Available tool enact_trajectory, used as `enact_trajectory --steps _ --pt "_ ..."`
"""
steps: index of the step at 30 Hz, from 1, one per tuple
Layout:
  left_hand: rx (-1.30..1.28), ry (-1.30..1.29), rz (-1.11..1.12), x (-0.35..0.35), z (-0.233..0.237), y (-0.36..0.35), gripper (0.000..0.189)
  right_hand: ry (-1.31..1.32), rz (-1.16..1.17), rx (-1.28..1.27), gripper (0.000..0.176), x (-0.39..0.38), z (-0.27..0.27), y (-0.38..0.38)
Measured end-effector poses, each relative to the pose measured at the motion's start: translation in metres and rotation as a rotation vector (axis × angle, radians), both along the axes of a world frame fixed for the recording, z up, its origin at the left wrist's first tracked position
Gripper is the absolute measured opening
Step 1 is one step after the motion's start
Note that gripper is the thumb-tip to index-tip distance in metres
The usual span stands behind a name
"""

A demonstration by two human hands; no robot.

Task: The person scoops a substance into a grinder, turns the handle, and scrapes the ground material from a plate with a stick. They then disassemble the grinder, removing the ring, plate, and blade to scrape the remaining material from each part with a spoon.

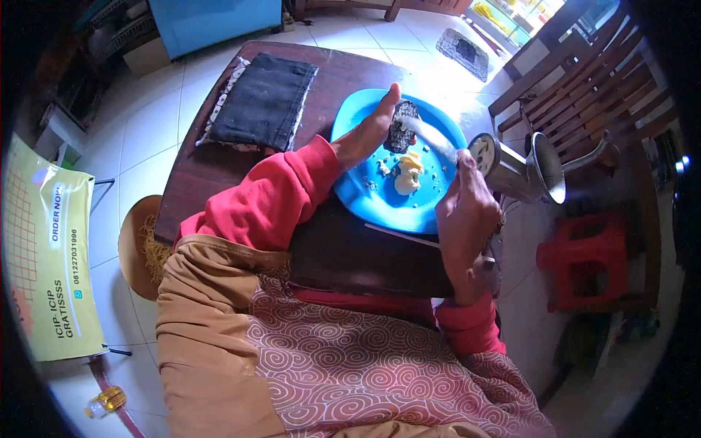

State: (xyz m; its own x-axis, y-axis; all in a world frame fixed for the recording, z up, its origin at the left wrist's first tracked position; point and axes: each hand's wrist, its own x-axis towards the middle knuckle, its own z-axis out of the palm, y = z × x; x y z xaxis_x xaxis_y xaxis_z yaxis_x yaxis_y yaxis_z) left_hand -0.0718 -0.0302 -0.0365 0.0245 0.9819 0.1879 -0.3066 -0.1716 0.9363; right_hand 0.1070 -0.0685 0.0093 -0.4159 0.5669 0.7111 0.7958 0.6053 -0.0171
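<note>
Over the far part of a blue plate [350,191], my left hand [369,135] holds a dark, speckled oblong piece [401,128] upright, its thumb pointing up. My right hand [469,212] is closed around the handle of a knife [437,140], whose pale blade reaches left to the dark piece and touches or nearly touches it. Below them on the plate lie a creamy yellowish lump [407,181] and small dark and pale crumbs. What the dark piece is made of cannot be told.
The plate rests on a dark wooden table [336,255]. A folded black cloth [263,101] lies at its far left. Right of the plate are a metal container [493,162] and a metal funnel-like vessel [546,168]. A red stool [584,263] and wooden bench [584,95] stand at right.
</note>
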Motion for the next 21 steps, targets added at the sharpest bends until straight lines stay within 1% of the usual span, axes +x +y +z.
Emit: enact_trajectory --steps 1,4,5,8,9,12,13,16,17,20,21 --pt "-0.038 -0.017 0.004 -0.002 -0.001 0.000 0.070 -0.035 0.014 -0.012 0.030 0.003 -0.002 -0.003" --pt "-0.026 -0.056 -0.075 -0.003 -0.002 0.002 0.069 0.051 -0.002 -0.153 0.025 0.010 -0.001 -0.001" --pt "-0.005 -0.110 -0.066 0.002 -0.005 0.006 0.067 0.073 -0.028 -0.138 0.025 0.009 0.001 0.002" --pt "-0.066 0.020 -0.067 0.002 0.000 -0.001 0.065 0.057 -0.059 -0.071 0.024 0.000 0.007 0.003" --pt "-0.061 -0.017 -0.054 0.001 0.000 0.000 0.062 0.073 -0.036 -0.043 0.023 -0.001 0.003 0.004" --pt "-0.020 -0.097 0.014 0.001 -0.006 0.003 0.061 -0.086 -0.090 -0.226 0.023 -0.002 0.008 -0.009" --pt "-0.064 -0.051 0.056 -0.001 -0.008 0.002 0.059 -0.069 -0.019 -0.144 0.026 0.004 -0.004 -0.007" --pt "-0.041 0.035 -0.039 -0.003 -0.006 0.004 0.058 0.040 0.036 -0.056 0.029 0.008 -0.002 0.003" --pt "-0.053 0.004 -0.060 -0.001 -0.010 0.007 0.056 0.030 0.030 -0.018 0.032 0.006 0.001 0.005" --pt "0.040 -0.078 -0.044 -0.005 -0.013 0.011 0.057 -0.095 0.007 -0.048 0.034 0.004 0.005 -0.005" --pt "-0.067 -0.098 0.001 -0.004 -0.003 0.002 0.057 -0.174 -0.033 -0.053 0.036 0.005 0.001 -0.008"
